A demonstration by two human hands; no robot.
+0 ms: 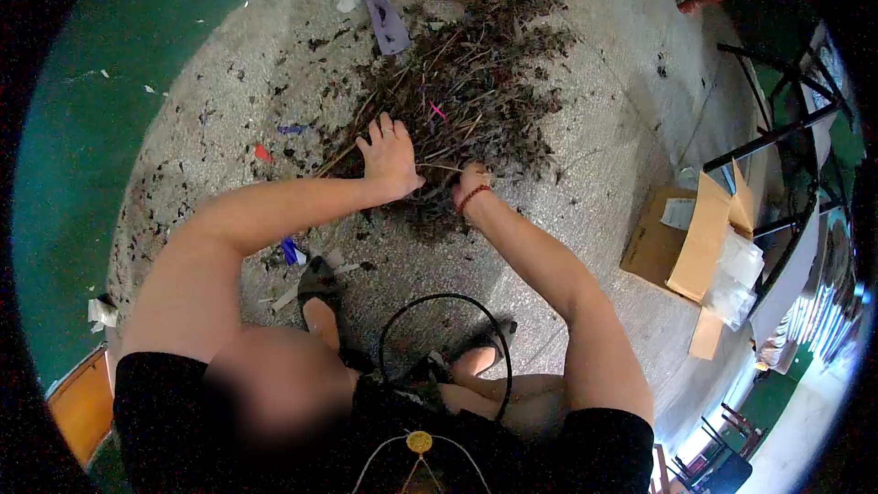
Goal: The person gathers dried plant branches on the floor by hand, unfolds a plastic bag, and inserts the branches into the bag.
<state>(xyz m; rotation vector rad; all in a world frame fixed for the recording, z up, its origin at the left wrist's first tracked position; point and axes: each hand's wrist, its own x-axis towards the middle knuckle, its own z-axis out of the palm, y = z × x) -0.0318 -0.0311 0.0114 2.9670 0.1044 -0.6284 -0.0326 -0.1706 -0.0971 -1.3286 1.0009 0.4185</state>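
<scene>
Head camera: a dark heap [512, 73] of dry stems lies on the speckled floor [622, 128], just ahead of the person's feet. The left hand [389, 160] rests back-up at the heap's near left edge, its fingers a little apart and not closed round anything that shows. The right hand [472, 187] is at the near edge, beside the left but not touching it; its fingers are curled together and seem clamped on a pale stem [439, 166] that spans the gap between the hands, though their tips are hidden. A pink scrap [437, 111] sits on the heap, and an open box [657, 233] stands well to the right.

The step in hand looks like working single stems at the heap's near edge. The next move calls for a firm right pinch on the stem while the left hand steadies the loose stems around it.
</scene>
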